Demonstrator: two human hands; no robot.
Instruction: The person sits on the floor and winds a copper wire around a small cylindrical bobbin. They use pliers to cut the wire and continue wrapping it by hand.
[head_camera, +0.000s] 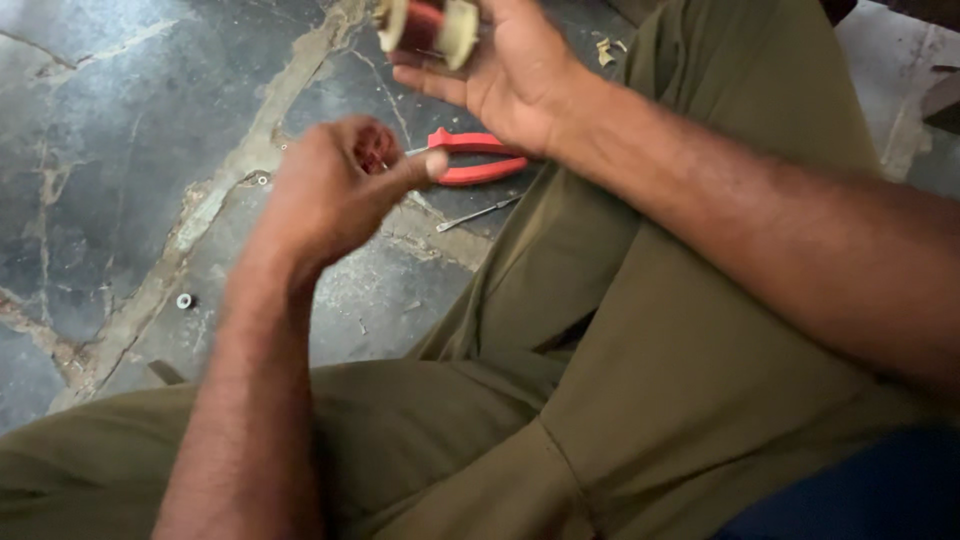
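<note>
Head view of a seated person working over a cracked stone floor (120, 130). The right hand (510, 75), near the top edge of the frame, has its fingers curled around a spool (428, 25) with cream flanges and a reddish-brown wound core; the spool is partly cut off by the frame, so its far side cannot be judged. The left hand (335, 190) is closed in a loose fist below and to the left of it, thumb pressed against the forefinger, apparently pinching a small reddish bundle of wire (375, 148); whether a strand runs between bundle and spool is too fine to tell. Red-handled pliers (470, 157) lie on the floor just beyond the left thumb, with a thin metal rod (478, 213) near them beside the olive trouser leg (640, 330). Two small metal rings (184, 300) rest well apart to the left. Likely risks: fine wire may kink, snap or slip from the pinch if pulled unevenly, and the spool may roll out of the curled fingers. The small parts could be knocked into the floor cracks. Open floor lies to the left; the knees and the tools crowd the right and centre.
</note>
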